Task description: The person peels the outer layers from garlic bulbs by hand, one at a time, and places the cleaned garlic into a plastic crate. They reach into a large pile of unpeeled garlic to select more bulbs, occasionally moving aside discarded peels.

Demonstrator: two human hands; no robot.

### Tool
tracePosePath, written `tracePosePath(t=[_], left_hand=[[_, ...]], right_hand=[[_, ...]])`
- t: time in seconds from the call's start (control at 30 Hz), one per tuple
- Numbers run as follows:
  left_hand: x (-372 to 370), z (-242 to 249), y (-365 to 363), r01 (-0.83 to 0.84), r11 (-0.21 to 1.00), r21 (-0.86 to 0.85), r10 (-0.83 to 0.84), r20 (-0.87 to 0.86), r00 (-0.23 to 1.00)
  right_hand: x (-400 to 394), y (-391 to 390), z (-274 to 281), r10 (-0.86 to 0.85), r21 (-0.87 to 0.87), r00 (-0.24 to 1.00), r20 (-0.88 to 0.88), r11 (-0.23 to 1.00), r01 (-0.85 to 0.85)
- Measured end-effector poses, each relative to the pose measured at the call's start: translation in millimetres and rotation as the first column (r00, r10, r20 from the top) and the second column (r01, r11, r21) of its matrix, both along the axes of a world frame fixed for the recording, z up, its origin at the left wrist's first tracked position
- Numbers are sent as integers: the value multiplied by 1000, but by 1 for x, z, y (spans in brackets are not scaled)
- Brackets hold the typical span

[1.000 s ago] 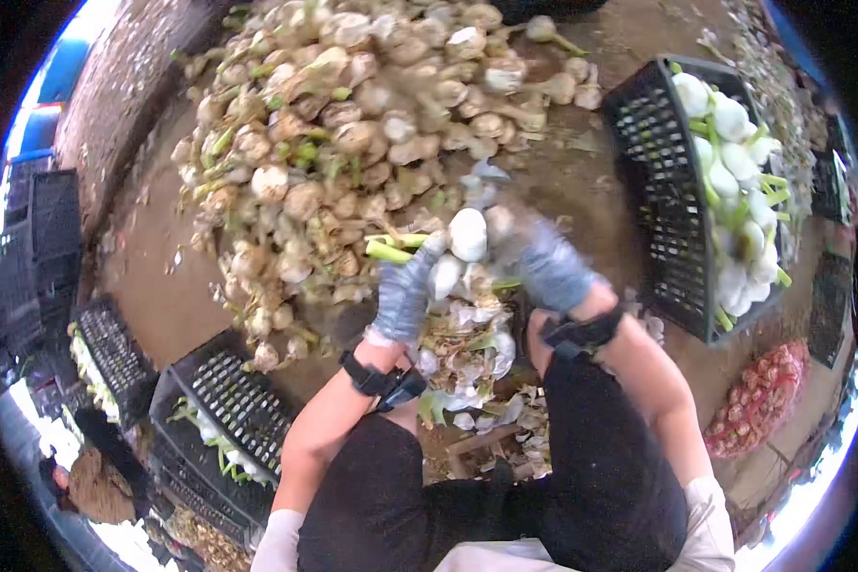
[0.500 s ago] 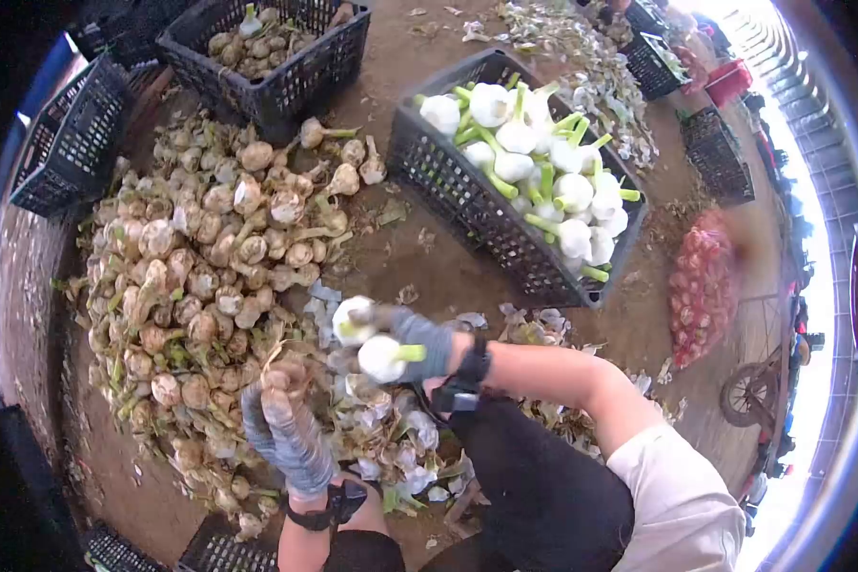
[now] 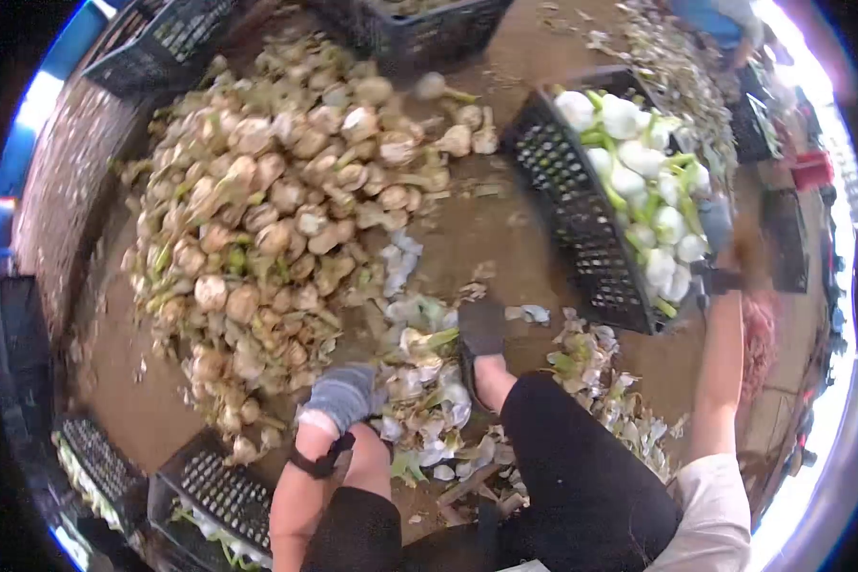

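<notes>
A big heap of unpeeled bulbs [image 3: 276, 210] covers the dirt floor on the left, and a black crate [image 3: 582, 219] of peeled white bulbs [image 3: 639, 181] stands tilted on the right. The gloved right hand [image 3: 717, 224] reaches over the crate's far side among the white bulbs, too blurred to tell how its fingers sit. The gloved left hand [image 3: 345, 393] rests with fingers curled down at the heap's near edge, beside loose peelings [image 3: 419, 381].
</notes>
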State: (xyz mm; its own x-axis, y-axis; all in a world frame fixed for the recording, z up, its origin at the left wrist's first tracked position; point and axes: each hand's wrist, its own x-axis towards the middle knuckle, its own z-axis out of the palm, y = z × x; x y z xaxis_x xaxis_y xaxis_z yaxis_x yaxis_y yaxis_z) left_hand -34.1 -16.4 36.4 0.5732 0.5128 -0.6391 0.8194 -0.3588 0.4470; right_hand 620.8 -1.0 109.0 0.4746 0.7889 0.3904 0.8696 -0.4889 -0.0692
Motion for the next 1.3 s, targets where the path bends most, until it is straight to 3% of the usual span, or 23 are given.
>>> tracePosePath(t=[0.07, 0.13, 0.23, 0.27, 0.3, 0.33, 0.37, 0.4, 0.47, 0.53, 0.6, 0.63, 0.67, 0.73, 0.83, 0.93, 1.0, 1.03, 1.07, 1.13, 1.23, 1.27, 1.3], left_hand=[[-1, 0, 7, -42, 998, 52, 45, -67, 997], [-10, -12, 3, -129, 980, 153, 127, 23, 992], [1, -4, 15, -186, 976, 115, 180, 67, 981], [5, -2, 16, -194, 974, 119, 187, 63, 980], [9, -1, 17, -239, 964, 118, 223, 134, 966], [13, 0, 19, -282, 952, 115, 256, 204, 945], [14, -4, 17, -340, 937, 84, 305, 279, 911], [16, -3, 18, -350, 933, 86, 314, 278, 908], [17, 5, 20, -403, 914, 42, 366, 339, 866], [14, 6, 21, -436, 900, 16, 402, 357, 843], [13, -2, 22, -617, 779, -114, 579, 510, 636], [14, 1, 26, -672, 657, -342, 740, 462, 488], [16, -1, 29, -677, 651, -344, 745, 462, 482], [19, -6, 33, -683, 414, -602, 835, 550, 21], [22, -13, 41, -591, 389, -707, 853, 518, -58], [32, -14, 39, -432, 316, -845, 854, 451, -259], [25, -18, 35, -486, 346, -803, 830, 503, -241], [23, -19, 31, -489, 337, -805, 831, 498, -247], [21, -22, 27, -535, 366, -761, 803, 549, -231], [23, -27, 20, -574, 396, -716, 777, 595, -206], [30, -35, 16, -763, 496, -415, 638, 770, -5], [31, -38, 15, -761, 497, -417, 638, 770, -5], [30, -36, 16, -809, 517, -279, 589, 802, 100]], right_hand=[[17, -1, -9, -21, -127, 995, 98, 991, 34], [-56, 11, 11, 14, 74, 989, 149, 997, -26], [-191, 54, 21, 386, 376, 904, -183, 877, -298], [-224, 69, 8, 600, 449, 686, -411, 788, -421], [-254, 91, -4, 443, 242, 558, -702, 885, -398], [-289, 108, -15, 464, 313, 217, -859, 810, -496], [-306, 132, -51, 292, 307, -103, -951, 848, -433], [-344, 146, -64, 310, 289, -20, -950, 856, -430], [-374, 200, -121, 409, 1, 526, -745, 790, -613], [-399, 227, -153, 454, -31, 590, -667, 775, -631], [-403, 222, -156, 446, 8, 613, -652, 813, -583], [-407, 215, -154, 436, 49, 640, -633, 847, -530], [-410, 204, -154, 476, 109, 640, -604, 844, -525], [-431, 157, -119, 498, 140, 531, -685, 806, -576], [-455, 82, -102, 737, 288, 506, -448, 655, -699], [-469, 37, -90, 778, 311, 349, -522, 555, -771], [-460, 34, -71, 284, 275, -92, -954, 715, -643], [-455, 37, -52, -29, 161, -316, -948, 813, -560], [-452, 38, -55, 63, 221, -309, -949, 832, -509], [-451, 45, -58, 46, 211, -318, -947, 836, -507], [-462, 42, -62, 5, 238, -409, -912, 820, -520], [-463, 41, -66, 5, 236, -408, -913, 821, -519], [-463, 41, -71, -4, 203, -371, -929, 831, -518]])
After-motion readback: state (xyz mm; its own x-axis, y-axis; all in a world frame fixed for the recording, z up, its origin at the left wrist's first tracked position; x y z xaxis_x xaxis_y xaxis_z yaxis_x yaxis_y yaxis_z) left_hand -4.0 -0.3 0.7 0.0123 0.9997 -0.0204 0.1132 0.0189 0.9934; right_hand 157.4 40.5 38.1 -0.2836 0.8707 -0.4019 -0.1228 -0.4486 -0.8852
